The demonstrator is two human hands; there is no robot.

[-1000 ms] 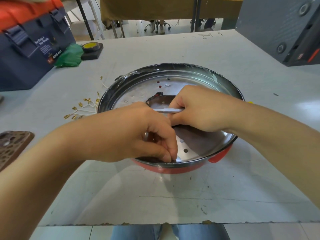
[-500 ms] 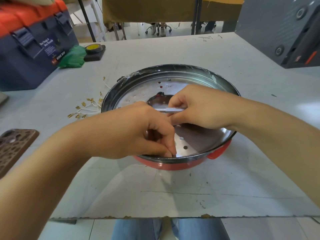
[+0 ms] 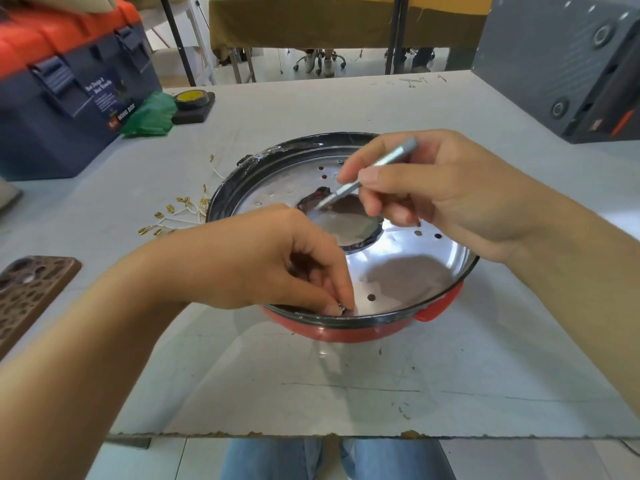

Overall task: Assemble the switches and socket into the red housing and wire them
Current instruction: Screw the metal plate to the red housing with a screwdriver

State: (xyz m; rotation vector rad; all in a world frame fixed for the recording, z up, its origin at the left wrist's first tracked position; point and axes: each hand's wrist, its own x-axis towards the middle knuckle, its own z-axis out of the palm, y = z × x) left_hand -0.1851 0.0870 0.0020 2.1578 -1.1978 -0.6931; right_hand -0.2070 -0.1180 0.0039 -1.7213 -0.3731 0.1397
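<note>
Sitting near the middle of the desk [image 3: 450,375], the red housing [image 3: 346,332] lies with its shiny metal plate [image 3: 415,268] facing up inside a black rim, a dark central opening showing in the plate. It has not shifted across the last second; the change is all in the hands.

A second ago the right hand [image 3: 446,192] lay low over the plate, pressed close against the left, with the thin metal tool [image 3: 367,178] held flat between them. Now that hand has lifted up and back toward the far rim, well apart from the left, and the tool slants down with its tip hovering over the central opening. Thumb and fingers are curled round the tool's shaft in a pen-like hold.

The left hand [image 3: 263,261] has stayed at the near rim, fingertips pinched on a small metallic part [image 3: 341,308] at the plate's edge; what the part is I cannot tell, it is too small and mostly covered.

My reading is that one fastening step at the near edge has just ended, or the tool is being re-aimed, with the left hand steadying the piece meanwhile.

Off to the left, loose wires with brass terminals [image 3: 180,209] lie untouched on the desk, so the wiring appears not yet begun.
</note>
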